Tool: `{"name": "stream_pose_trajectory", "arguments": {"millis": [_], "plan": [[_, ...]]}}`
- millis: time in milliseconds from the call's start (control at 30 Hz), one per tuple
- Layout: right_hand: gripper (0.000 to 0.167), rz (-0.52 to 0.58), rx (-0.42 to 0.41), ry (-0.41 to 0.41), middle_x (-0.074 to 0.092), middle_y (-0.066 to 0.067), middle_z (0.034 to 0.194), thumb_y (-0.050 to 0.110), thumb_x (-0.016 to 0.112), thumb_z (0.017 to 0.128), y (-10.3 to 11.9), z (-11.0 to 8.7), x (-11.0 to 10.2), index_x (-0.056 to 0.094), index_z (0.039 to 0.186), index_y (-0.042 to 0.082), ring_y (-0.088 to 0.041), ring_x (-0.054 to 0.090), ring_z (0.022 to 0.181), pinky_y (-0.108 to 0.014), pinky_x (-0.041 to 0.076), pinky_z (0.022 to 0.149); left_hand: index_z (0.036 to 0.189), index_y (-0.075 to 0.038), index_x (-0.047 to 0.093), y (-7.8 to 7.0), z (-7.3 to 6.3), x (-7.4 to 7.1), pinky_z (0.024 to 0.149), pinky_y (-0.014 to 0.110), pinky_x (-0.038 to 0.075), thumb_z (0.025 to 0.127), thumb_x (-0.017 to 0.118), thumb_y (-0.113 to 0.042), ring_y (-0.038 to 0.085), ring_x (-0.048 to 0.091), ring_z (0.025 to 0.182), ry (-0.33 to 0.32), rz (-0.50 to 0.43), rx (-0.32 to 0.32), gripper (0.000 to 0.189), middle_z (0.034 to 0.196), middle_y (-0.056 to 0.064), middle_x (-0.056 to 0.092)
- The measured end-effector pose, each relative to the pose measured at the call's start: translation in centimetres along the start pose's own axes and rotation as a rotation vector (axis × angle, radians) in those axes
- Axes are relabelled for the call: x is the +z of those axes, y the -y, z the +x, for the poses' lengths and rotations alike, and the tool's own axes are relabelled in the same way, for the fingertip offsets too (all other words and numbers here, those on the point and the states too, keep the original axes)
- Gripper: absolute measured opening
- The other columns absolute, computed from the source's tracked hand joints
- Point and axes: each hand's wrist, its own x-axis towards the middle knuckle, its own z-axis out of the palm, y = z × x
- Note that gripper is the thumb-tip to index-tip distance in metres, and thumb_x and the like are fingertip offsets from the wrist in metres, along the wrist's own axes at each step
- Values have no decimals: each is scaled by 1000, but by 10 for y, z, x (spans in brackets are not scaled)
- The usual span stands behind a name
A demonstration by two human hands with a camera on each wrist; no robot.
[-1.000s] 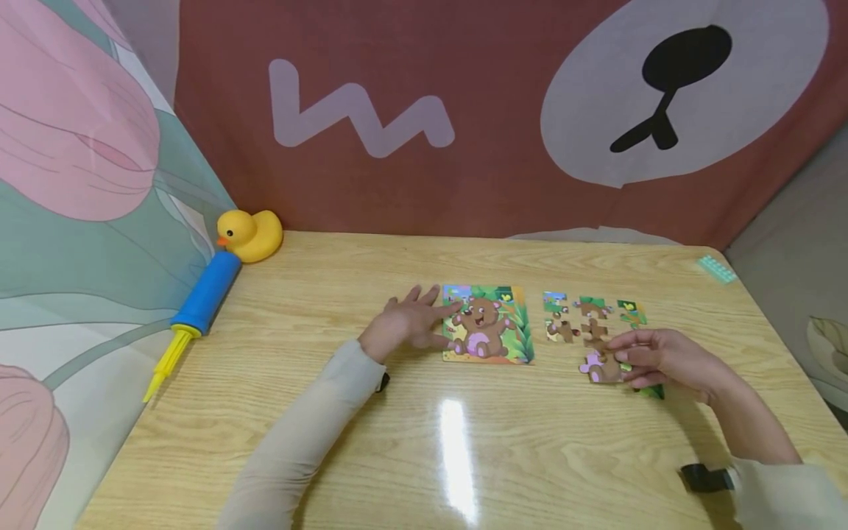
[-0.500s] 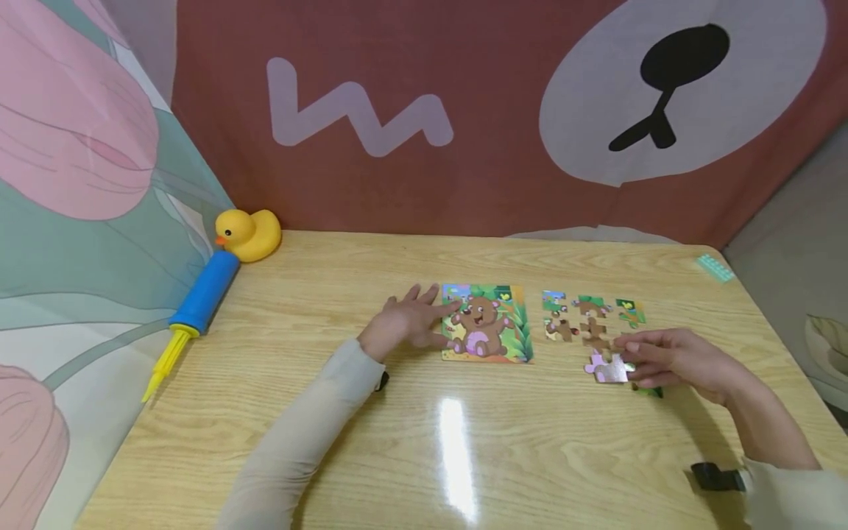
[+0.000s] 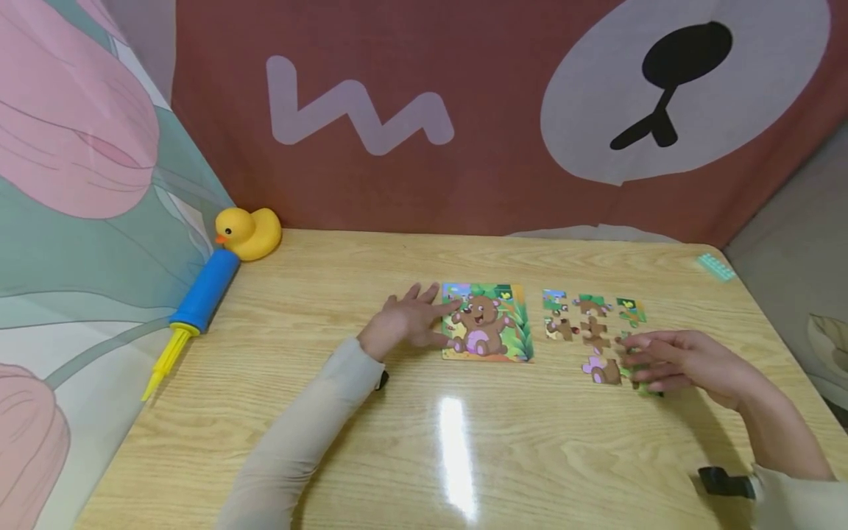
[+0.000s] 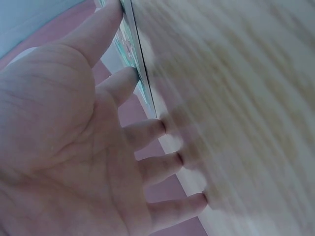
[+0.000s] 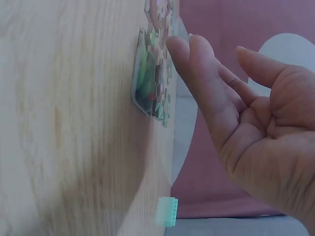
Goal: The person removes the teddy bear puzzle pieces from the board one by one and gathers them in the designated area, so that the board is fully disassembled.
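Note:
My left hand (image 3: 407, 322) has its fingers spread, its thumb and index finger on the left edge of a square bear picture board (image 3: 486, 331); its other fingertips touch the table in the left wrist view. To the right, my right hand (image 3: 689, 362) hovers with loosely bent fingers, nothing between them in the right wrist view. Just left of its fingertips lies a lilac-and-brown jigsaw piece (image 3: 604, 371). Beneath the fingers, partly hidden, is a green corner piece (image 5: 144, 78). Several other jigsaw pieces, among them a brown one (image 3: 595, 333), lie in loose rows with gaps.
A yellow rubber duck (image 3: 248, 234) and a blue hand pump (image 3: 207, 291) with a yellow nozzle lie along the table's left edge. A mint toy brick (image 3: 715, 267) sits at the back right corner. A brown printed cloth (image 3: 490, 184) rises behind the wooden table (image 3: 371, 456).
The lilac-and-brown jigsaw piece, tilted at my right fingers half a second ago, now lies flat. My right hand has let go and shifted slightly right. The left hand stays put.

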Motion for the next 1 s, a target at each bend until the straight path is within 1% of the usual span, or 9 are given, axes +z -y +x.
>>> {"name": "stream_pose_trajectory", "arguments": {"millis": [133,200,333,367,467,633,767,867,1000], "plan": [[39,-18,-49,-57,74,11,119,28,37,112,6,1,1,57,140,11,-16,75,102,-37,63,80,159,-51,13,1,0,0,124,66,5,94,56,-66,36,-5,159,-2,3,5,79,172,2,-6],[43,-35,-65,-78,74,9,118,29,36,112,10,4,3,53,144,5,-16,75,103,-37,63,80,159,-51,12,2,0,1,124,66,5,94,56,-66,36,-5,159,-1,3,7,79,173,2,-6],[55,-67,-60,-90,74,5,119,33,37,112,22,14,11,41,149,-7,-18,74,104,-37,63,81,159,-51,13,5,-1,2,124,67,5,95,56,-65,36,-4,159,-11,5,17,79,173,2,-5],[57,-77,-61,-92,74,4,119,34,38,112,25,16,13,40,149,-9,-18,74,103,-36,63,81,159,-51,13,5,-1,2,124,67,5,95,56,-65,35,-4,159,-17,3,19,78,173,1,-4],[59,-90,-65,-97,73,0,120,36,39,111,35,25,18,42,148,-9,-18,75,102,-34,63,81,159,-50,15,7,-2,3,124,67,6,95,57,-64,34,-3,159,-35,3,28,78,173,0,-4],[59,-82,-63,-81,68,-18,128,38,42,110,46,39,29,42,150,-5,-23,74,103,-34,62,83,160,-48,13,10,-3,4,125,64,8,96,54,-65,32,-3,160,-34,22,38,78,173,0,-5],[59,-73,-73,-61,62,-30,133,37,42,110,51,50,38,42,149,-7,-26,73,104,-34,62,83,160,-49,9,12,-4,4,126,62,9,96,52,-66,31,-2,160,-26,45,35,79,173,-1,-5],[56,-64,-70,-48,62,-31,133,34,45,110,57,61,47,45,146,-8,-25,73,102,-35,62,83,161,-47,6,13,-6,3,126,61,9,94,53,-69,30,-1,160,-16,46,30,85,173,-1,-4],[48,-52,-47,-24,65,-26,126,27,48,109,68,80,61,49,143,-7,-24,73,99,-35,63,81,163,-41,1,13,-9,3,126,62,10,88,57,-76,30,-1,160,-12,45,15,100,173,-1,-4]]}}
